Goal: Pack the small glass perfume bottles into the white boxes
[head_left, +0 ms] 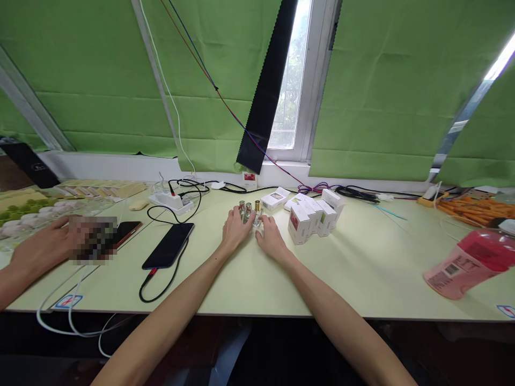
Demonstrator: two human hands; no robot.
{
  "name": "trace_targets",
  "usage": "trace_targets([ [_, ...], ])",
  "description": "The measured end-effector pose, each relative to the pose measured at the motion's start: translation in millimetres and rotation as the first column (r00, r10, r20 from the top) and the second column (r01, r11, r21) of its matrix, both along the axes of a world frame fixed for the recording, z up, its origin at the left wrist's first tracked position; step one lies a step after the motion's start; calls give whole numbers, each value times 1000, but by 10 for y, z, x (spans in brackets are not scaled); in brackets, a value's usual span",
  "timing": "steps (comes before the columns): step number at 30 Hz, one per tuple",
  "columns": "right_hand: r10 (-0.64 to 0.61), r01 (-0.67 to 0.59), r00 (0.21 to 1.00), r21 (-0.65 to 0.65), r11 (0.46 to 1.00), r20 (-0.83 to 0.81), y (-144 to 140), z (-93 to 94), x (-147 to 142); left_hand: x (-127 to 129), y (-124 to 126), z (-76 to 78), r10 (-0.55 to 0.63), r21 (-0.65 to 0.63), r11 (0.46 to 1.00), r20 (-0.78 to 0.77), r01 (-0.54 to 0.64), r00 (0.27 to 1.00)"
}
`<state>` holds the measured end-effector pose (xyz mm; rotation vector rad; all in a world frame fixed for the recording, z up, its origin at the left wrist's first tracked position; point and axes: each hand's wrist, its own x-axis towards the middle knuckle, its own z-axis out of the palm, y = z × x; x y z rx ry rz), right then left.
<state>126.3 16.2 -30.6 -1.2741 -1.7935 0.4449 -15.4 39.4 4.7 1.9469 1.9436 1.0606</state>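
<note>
Left hand [235, 230] and right hand [270, 239] at table [362, 268] centre, fingers loosely curled, touching 3 small bottles [249, 210]; firm grasp unclear. Small boxes [311, 217] at 3 o'clock. Judgement: keep bottles upright, move 1 at once.

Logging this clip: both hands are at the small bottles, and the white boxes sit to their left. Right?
Not quite. The head view shows the left hand and right hand at the bottles, but the boxes sit to their right.

Small bottles [249, 210] stand mid-table [362, 268], boxes [311, 216] just right of them, a phone [168, 245] to their left.
</note>
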Motion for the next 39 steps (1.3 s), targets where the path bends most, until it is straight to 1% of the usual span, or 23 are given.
trace_targets([
  [3, -28, 31, 992, 20, 999, -127, 68, -31, 21, -12, 16, -10, -27, 8, 1000, 15, 27, 1000],
  [5, -12, 14, 984, 12, 1000, -178, 124, -49, 47, -24, 35, -23, -55, 16, 998, 15, 55, 998],
  [10, 75, -82, 979, -27, 996, -191, 235, -57, 116, -58, 86, -76, -146, 44, 988, 7, 146, 989],
  [15, 46, -70, 963, -84, 994, -264, 280, -28, 156, -68, 91, -90, -190, 65, 980, 21, 189, 982],
  [18, 39, -67, 956, -85, 994, -292, 261, -12, 179, -58, 65, -69, -205, 72, 976, 18, 203, 979],
  [24, 18, -32, 952, -39, 999, -305, 206, -45, 180, -6, -31, -30, -243, 38, 970, 43, 242, 969],
  [30, 4, 5, 953, 31, 1000, -303, 208, -78, 128, 26, -54, -31, -230, 29, 973, 31, 229, 973],
  [39, -22, 39, 978, 74, 996, -207, 130, -25, 117, 33, -66, -29, -223, -2, 975, -1, 223, 975],
])
